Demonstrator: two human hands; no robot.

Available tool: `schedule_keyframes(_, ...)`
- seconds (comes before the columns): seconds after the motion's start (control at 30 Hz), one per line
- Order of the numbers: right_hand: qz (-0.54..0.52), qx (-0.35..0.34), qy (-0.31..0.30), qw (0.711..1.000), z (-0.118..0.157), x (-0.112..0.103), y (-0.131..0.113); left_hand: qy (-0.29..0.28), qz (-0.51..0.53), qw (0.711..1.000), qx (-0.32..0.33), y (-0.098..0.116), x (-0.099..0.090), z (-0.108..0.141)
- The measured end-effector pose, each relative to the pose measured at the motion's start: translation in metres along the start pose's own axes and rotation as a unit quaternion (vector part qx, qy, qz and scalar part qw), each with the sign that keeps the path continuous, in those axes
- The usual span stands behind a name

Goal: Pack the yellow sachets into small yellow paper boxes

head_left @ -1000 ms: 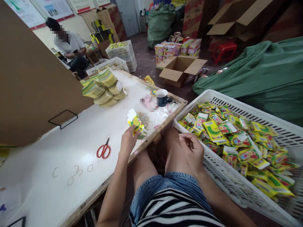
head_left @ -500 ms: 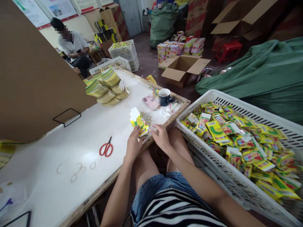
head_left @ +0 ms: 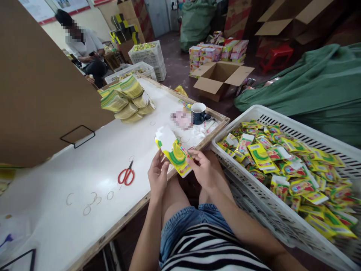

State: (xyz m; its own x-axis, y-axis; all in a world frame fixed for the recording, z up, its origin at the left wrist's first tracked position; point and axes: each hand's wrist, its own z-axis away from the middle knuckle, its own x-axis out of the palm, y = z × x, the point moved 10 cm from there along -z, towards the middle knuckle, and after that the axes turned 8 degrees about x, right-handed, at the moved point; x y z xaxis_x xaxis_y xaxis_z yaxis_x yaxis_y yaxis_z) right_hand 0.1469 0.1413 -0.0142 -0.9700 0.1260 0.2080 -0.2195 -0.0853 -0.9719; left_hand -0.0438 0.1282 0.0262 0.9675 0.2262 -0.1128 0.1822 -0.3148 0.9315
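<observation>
Several yellow and green flat cartons (head_left: 177,156) with white flaps are held up at the table's near edge. My right hand (head_left: 201,167) grips their right side, with its thumb on the front and its fingers behind. At their left edge is my left hand (head_left: 158,173), its fingers curled and touching the cartons. Red-handled scissors (head_left: 126,176) lie on the white table (head_left: 113,150) to the left. Thin rubber bands (head_left: 110,195) are scattered about the tabletop.
Bundled cartons (head_left: 128,99) are stacked at the table's far side. A dark mug (head_left: 198,114) stands near the corner. To my right, a white crate (head_left: 282,226) holds many filled packets. A cardboard box (head_left: 217,81) is open on the floor. A person (head_left: 87,52) sits at the back left.
The cartons have come up off the table and fanned apart. My right hand has closed on their right side, and my left hand has shifted to their left edge.
</observation>
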Motion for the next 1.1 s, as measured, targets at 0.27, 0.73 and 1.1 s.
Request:
schedule_keyframes(0.27,-0.128,0.133,-0.034,0.982,0.042,-0.014,0.025,-0.169,0.257,0.934,-0.181,-0.006,0.069,0.047)
schedule_keyframes(0.73,0.045,0.064,-0.002,0.997,0.056,-0.031,0.01,-0.076,0.151,0.971,-0.168,-0.022,0.057,0.052)
schedule_keyframes(1.1,0.107,0.002,-0.17,0.98,0.053,-0.022,-0.017,-0.209,0.154,0.954,-0.151,0.015,0.064,0.063)
